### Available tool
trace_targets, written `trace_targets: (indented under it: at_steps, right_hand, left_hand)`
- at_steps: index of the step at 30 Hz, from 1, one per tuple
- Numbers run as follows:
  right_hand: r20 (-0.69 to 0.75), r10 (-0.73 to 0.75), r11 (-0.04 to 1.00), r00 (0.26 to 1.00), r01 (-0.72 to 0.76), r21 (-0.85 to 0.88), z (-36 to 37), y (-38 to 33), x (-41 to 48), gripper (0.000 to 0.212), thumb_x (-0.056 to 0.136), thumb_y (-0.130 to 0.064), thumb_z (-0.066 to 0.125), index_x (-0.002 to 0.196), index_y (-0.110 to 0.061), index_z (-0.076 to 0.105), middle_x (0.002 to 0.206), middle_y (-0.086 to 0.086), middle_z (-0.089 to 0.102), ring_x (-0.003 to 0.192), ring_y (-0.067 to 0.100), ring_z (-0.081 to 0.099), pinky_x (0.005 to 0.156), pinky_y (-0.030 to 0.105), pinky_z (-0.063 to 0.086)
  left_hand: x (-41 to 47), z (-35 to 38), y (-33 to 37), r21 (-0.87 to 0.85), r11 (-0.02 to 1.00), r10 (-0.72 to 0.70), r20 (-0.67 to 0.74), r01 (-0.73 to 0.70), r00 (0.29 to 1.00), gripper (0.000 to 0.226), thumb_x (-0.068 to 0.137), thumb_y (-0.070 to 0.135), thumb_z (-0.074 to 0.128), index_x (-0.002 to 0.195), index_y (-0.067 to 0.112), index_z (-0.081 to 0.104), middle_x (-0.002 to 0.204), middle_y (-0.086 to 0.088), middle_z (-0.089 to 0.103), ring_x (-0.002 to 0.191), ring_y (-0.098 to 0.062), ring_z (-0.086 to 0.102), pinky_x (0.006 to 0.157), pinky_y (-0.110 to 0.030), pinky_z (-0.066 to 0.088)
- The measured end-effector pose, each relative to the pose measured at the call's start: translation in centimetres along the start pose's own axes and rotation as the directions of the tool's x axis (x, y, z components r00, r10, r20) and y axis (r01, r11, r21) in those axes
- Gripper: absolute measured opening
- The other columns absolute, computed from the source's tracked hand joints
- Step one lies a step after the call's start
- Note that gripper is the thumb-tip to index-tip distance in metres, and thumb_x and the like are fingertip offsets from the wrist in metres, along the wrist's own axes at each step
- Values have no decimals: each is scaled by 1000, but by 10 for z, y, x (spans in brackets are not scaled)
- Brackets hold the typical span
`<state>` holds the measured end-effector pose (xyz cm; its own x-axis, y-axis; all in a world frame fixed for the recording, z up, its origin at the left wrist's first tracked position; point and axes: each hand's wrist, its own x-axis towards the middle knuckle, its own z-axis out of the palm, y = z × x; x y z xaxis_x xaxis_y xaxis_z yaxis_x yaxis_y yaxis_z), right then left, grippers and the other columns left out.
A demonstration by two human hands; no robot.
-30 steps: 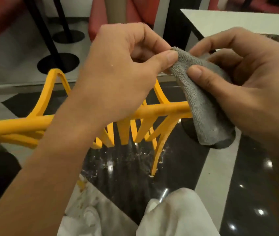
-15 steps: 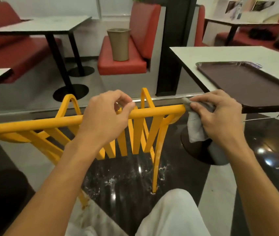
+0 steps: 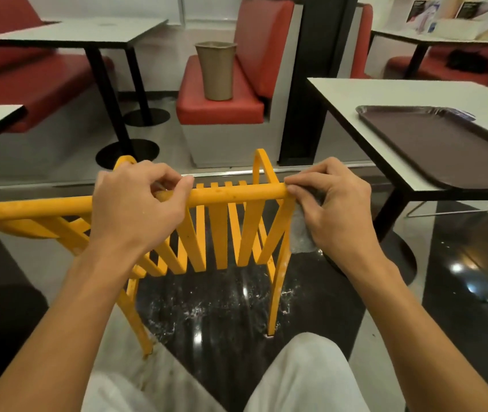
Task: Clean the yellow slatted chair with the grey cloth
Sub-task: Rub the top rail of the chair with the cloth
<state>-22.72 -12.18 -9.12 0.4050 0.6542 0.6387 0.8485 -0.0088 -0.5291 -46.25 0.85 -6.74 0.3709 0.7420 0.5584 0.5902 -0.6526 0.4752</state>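
The seemingly rigid, light chair (image 3: 231, 193) is gripped by the left hand (image 3: 138, 203); the limp cloth (image 3: 300, 236) is pinched beneath the right hand (image 3: 335, 203).

A brown tray (image 3: 445, 144) lies on the right table (image 3: 370, 96); a tan bin (image 3: 216, 71) stands on a red seat (image 3: 222, 110).

Even, fairly bright indoor light falls from above, leaving only soft, faint shadows. The glossy black marble floor (image 3: 460, 239) throws back sharp white glare spots at the right and a smeared sheen under the yellow slatted plastic chair (image 3: 237, 193). Wide-angle distortion bows the chair's top rail and the edges of the white square tabletop (image 3: 356, 96). The grey cloth (image 3: 300, 234) is shaded and slightly blurred; the pale posters on the far wall (image 3: 421, 10) are soft.
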Motion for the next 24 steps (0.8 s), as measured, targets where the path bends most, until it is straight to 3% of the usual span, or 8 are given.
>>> trace_targets:
  at_steps: [4,6,9,13,18,22,24]
  right_hand:
    - [139,-103,995,985,102,13,8,-11,2,22,94,-18,77,116,-18,79,109,-2,68,102,12,64,90,30,57]
    - [186,-95,995,978,100,-20,0,-5,1,28,94,-21,75,122,-22,76,115,-5,68,109,12,59,95,28,53]
    - [71,-107,991,992,112,-80,-6,3,-4,24,94,-22,75,118,-24,77,114,-8,71,110,10,52,95,12,41]
    - [29,-175,980,984,177,-94,19,-7,-6,18,96,-14,75,113,-16,81,106,-2,70,99,15,59,85,28,51]
    - [63,-334,941,941,336,-31,30,-6,0,16,98,-11,73,112,-12,81,105,2,72,100,20,59,89,30,50]
    - [-80,-209,968,975,195,-156,-7,26,-11,18,97,-23,76,114,-18,81,105,-3,70,106,25,52,88,42,47]
    - [-126,-160,976,979,138,-168,-14,33,-15,19,96,-25,76,113,-18,81,105,-2,68,104,27,51,85,39,45]
  left_hand:
    - [-5,8,-4,45,999,7,-25,-5,1000,32,94,52,56,84,29,76,75,16,56,83,-15,51,99,-48,42]
    - [-8,10,-6,42,999,11,-34,-9,999,28,94,49,57,83,30,74,75,17,53,84,-14,48,101,-48,39]
    - [-10,10,-10,33,999,14,-50,-12,999,24,94,47,58,84,31,74,77,18,52,87,-13,48,100,-44,37]
    - [-11,13,-13,18,1000,12,-78,-10,997,24,95,47,58,85,31,75,79,15,57,89,-12,48,97,-40,34]
    - [-13,16,-16,15,1000,17,-106,-15,994,25,96,46,58,89,30,77,81,14,58,89,-12,45,94,-34,29]
    - [-15,17,-18,9,1000,25,-122,-24,992,25,97,47,59,93,31,77,85,13,62,92,-12,47,93,-35,29]
    - [-15,18,-19,6,1000,25,-138,-24,990,24,98,46,60,92,30,77,85,13,61,92,-12,46,93,-35,28]
